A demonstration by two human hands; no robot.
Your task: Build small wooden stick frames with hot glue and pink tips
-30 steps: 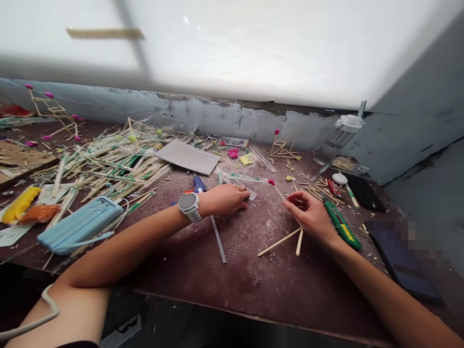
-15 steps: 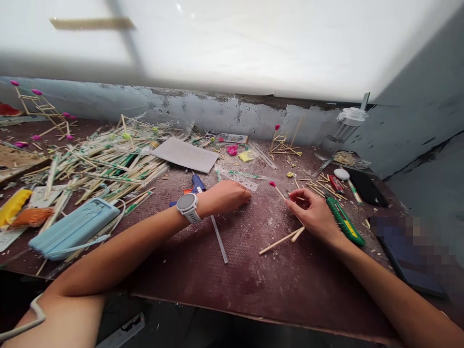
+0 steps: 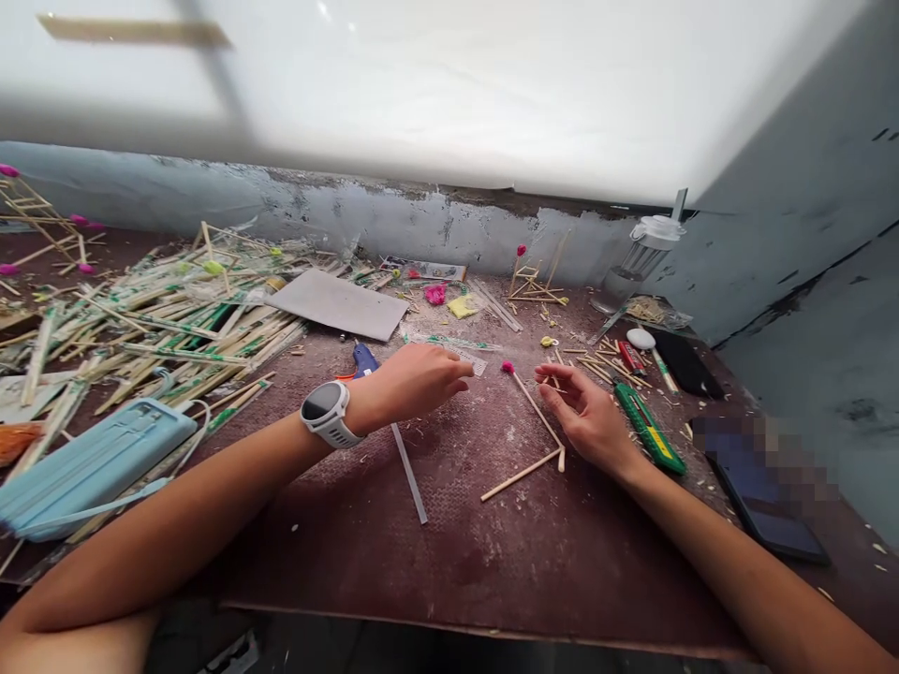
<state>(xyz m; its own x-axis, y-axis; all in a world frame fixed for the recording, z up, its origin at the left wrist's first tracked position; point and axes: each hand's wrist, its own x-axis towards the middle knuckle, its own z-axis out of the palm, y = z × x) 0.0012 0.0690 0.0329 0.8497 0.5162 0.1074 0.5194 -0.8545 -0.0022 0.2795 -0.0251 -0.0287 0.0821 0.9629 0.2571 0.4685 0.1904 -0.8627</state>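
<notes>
Over the middle of the table, my left hand (image 3: 427,382) hovers palm down, fingers loosely stretched and nothing visible in them. A blue glue gun (image 3: 363,359) lies partly behind it, and a clear glue stick (image 3: 408,476) lies below the wrist. To the right, my right hand (image 3: 590,414) is half curled, with a gap between thumb and forefinger. Beside it lies a wooden stick frame (image 3: 537,404), bent at a corner, with a pink clay ball (image 3: 508,368) on its far end. A thin pale strand near the right fingertips is too fine to identify.
A heap of wooden sticks (image 3: 154,328) and a light-blue power bank (image 3: 98,463) occupy the left. A grey board (image 3: 344,301) lies behind my left hand. On the right are a green utility knife (image 3: 650,426), a dark phone (image 3: 762,496) and a clear cup (image 3: 642,253).
My right hand has let go of the pink-tipped stick, which now lies on the table. My left hand's fingers have loosened from a curl. The view has shifted slightly right.
</notes>
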